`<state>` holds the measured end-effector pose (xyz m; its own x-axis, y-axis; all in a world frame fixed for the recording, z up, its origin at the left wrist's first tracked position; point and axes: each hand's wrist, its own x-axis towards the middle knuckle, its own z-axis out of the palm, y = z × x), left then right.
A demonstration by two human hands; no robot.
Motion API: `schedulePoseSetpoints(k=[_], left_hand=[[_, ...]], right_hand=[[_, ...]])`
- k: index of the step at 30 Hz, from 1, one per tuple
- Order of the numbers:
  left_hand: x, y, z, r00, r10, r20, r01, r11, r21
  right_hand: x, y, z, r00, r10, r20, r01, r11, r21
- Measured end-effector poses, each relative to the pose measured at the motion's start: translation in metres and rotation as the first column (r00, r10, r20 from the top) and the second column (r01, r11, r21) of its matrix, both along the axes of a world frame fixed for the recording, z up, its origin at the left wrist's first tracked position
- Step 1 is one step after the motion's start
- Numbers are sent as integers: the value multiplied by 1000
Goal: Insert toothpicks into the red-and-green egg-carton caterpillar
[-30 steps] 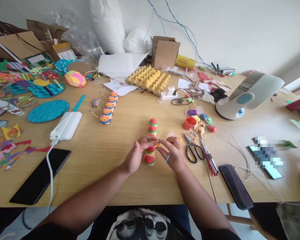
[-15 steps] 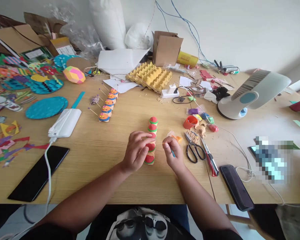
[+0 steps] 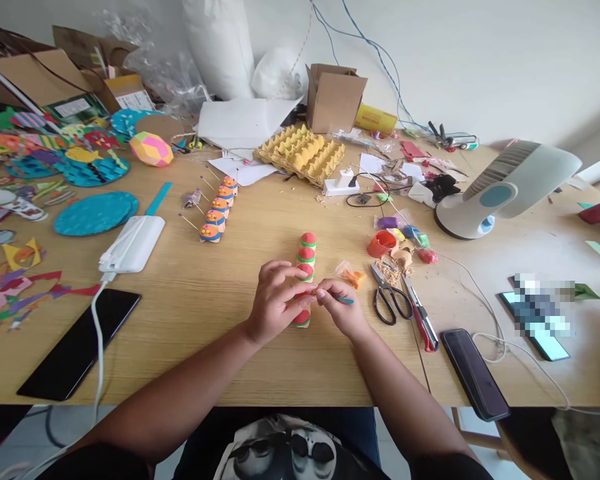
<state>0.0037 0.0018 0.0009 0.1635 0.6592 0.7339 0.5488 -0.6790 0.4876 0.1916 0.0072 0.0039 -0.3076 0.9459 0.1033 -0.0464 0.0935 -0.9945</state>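
A row of red and green painted egg-carton cups (image 3: 307,255) lies lengthwise in front of me. Over its near half, my left hand (image 3: 276,303) has thumb and forefinger closed at the tip of a thin blue stick (image 3: 345,301); what they pinch is too small to make out. My right hand (image 3: 343,310) grips that stick, whose blue end sticks out to the right. Fingertips of both hands meet just above the cups and hide some of them. Beside my right hand lies a small bag of orange clay (image 3: 353,275).
Scissors (image 3: 391,297) and a red cutter knife (image 3: 421,317) lie right of my hands, near a phone (image 3: 474,375). A blue and orange cup row (image 3: 219,210) with pins stands farther left. A white fan (image 3: 480,200) is at right, a yellow egg tray (image 3: 300,155) behind.
My right hand has moved left to my left hand, and their fingertips now meet. The blue stick has swung from pointing downward to lying nearly level. My left hand has barely moved.
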Motion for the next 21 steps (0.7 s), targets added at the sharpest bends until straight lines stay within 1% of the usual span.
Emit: schedulePoseSetpoints(k=[3, 6, 9, 14, 18, 21], left_hand=[[0, 1, -1, 1000, 18, -6, -19, 1000, -24], [1, 1, -1, 1000, 20, 20, -19, 999, -45], [2, 1, 2, 999, 9, 51, -6, 998, -60], [3, 1, 4, 997, -44, 67, 49, 997, -66], [3, 2, 2, 1000, 3, 25, -1, 997, -82], [2, 3, 2, 1000, 13, 27, -11, 997, -77]], right_hand=[[1, 0, 2, 999, 2, 39, -2, 1000, 13], [0, 1, 3, 999, -8, 51, 7, 1000, 23], [-2, 0, 4, 998, -16, 67, 13, 999, 46], [-4, -1, 4, 992, -28, 121, 16, 995, 96], [-4, 0, 6, 988, -46, 148, 27, 992, 125], [-3, 2, 5, 991, -33, 133, 18, 994, 111]])
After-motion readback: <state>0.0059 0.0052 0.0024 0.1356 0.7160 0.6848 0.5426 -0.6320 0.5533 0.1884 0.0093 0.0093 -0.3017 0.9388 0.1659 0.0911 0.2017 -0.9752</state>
